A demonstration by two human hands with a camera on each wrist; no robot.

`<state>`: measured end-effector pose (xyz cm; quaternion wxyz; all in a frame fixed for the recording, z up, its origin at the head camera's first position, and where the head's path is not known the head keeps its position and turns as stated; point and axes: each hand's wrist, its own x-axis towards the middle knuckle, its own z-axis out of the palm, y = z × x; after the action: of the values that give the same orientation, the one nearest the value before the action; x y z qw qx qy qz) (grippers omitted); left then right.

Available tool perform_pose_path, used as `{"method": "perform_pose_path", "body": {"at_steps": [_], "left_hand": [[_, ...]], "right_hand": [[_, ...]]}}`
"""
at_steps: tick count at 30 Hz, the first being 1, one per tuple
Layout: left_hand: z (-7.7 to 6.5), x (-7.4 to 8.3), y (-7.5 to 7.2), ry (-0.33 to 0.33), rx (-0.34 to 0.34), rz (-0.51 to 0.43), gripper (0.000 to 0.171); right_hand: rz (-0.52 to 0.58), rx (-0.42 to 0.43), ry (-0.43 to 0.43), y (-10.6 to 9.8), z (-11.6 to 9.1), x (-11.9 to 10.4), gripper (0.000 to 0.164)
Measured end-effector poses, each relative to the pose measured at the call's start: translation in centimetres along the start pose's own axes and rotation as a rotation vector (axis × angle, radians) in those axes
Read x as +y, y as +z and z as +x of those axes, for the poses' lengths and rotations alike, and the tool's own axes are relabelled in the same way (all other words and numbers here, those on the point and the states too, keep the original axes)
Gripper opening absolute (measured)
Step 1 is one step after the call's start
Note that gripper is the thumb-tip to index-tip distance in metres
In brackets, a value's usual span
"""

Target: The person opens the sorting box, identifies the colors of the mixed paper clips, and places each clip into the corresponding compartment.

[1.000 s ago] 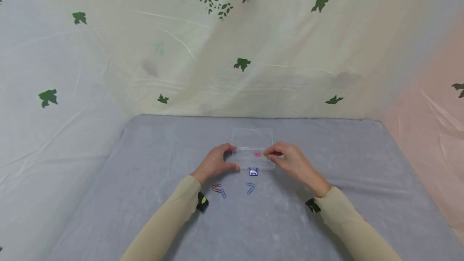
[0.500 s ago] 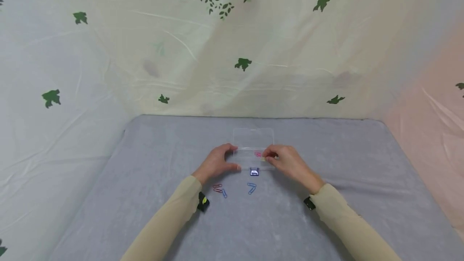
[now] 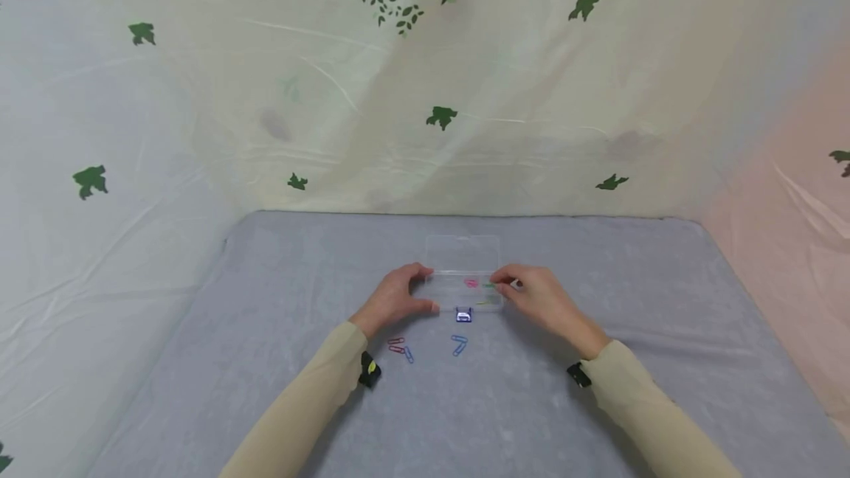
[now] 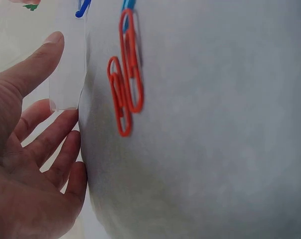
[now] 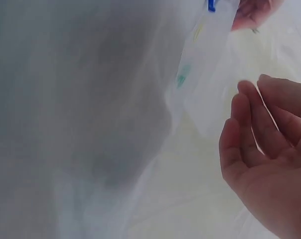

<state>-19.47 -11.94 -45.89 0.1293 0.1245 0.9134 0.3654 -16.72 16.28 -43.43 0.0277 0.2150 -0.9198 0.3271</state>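
Nearest the person, two red paper clips [image 3: 396, 350] lie nearly crosswise on the grey cloth [image 3: 505, 404], a blue clip [image 3: 409, 355] slanting beside them; rightward, two more blue clips [image 3: 460, 345] form a V opening left. Beyond, the clear box [image 3: 443, 293] stretches its long axis left to right, its blue latch [image 3: 463, 315] facing the person. The left hand [image 3: 393, 299] holds its left end between thumb and fingers. The right hand [image 3: 539, 297], loosely curved and holding nothing, hovers at the right end. Inside lie yellow [image 3: 482, 304], green [image 3: 488, 285] and pink clips [image 3: 471, 283]. The raised lid [image 3: 462, 251] stands along the far edge.

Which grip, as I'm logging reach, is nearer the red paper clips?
Left. The left grip is just beyond the red clips; the right grip, beyond and well rightward.
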Motion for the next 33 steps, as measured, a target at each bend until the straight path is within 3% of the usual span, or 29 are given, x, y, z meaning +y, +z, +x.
{"method": "perform_pose_path", "body": {"at_steps": [5,10,14,20,33], "left_hand": [[-0.3,-0.1,-0.3,-0.008,0.001,0.005,0.07],[-0.4,-0.2,-0.5,-0.009,-0.002,0.009,0.07],[-0.3,-0.2,-0.5,-0.011,-0.006,0.011,0.07],[-0.1,-0.1,-0.4,-0.003,-0.019,0.02,0.071],[-0.9,-0.2,-0.5,0.039,-0.028,0.03,0.08]], "right_hand": [[-0.016,-0.012,0.022,-0.7,-0.3,0.7,0.028],[-0.059,-0.132,0.057,-0.5,-0.1,1.2,0.057],[-0.064,-0.216,0.083,-0.1,0.3,1.5,0.071],[-0.061,-0.253,0.11,0.2,0.8,1.9,0.076],[-0.025,-0.241,0.11,0.6,0.7,2.8,0.073]]}}
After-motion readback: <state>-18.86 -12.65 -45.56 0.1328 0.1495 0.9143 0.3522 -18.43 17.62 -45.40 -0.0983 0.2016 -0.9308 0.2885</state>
